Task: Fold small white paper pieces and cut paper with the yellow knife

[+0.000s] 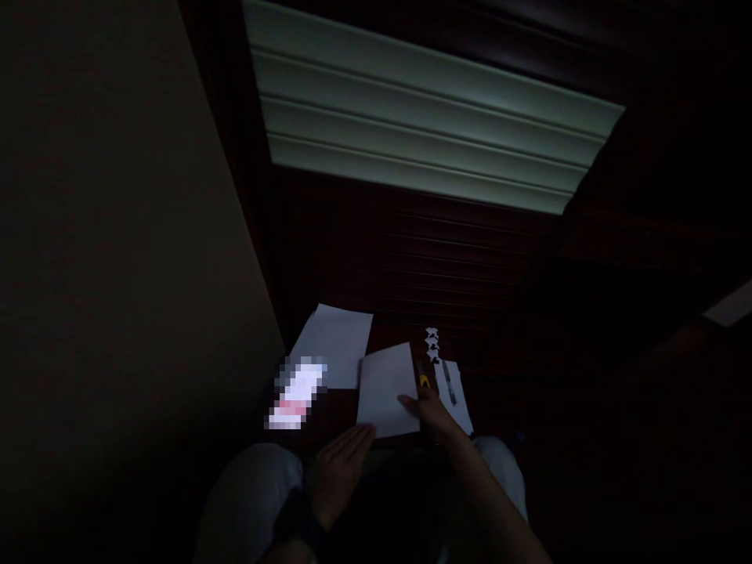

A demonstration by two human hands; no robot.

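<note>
A white sheet of paper (385, 392) lies in front of me on the dark surface. My left hand (341, 468) rests at its lower left corner, fingers stretched out and close together, the fingertips touching the edge. At the right edge, my right hand (433, 413) grips the sheet with the thumb on top; its other fingers are partly hidden. Just beyond that hand is a yellow and black utility knife (424, 381). A pen (450, 384) lies on a smaller stack of white paper (461, 407) to the right.
Small white cut paper pieces (432, 343) sit in a column behind the knife. More white sheets (341, 337) lie at the back left, beside a lit, pixelated phone-like screen (298, 395). A wall (117, 235) stands left; a slatted panel (411, 110) rises ahead. The room is dark.
</note>
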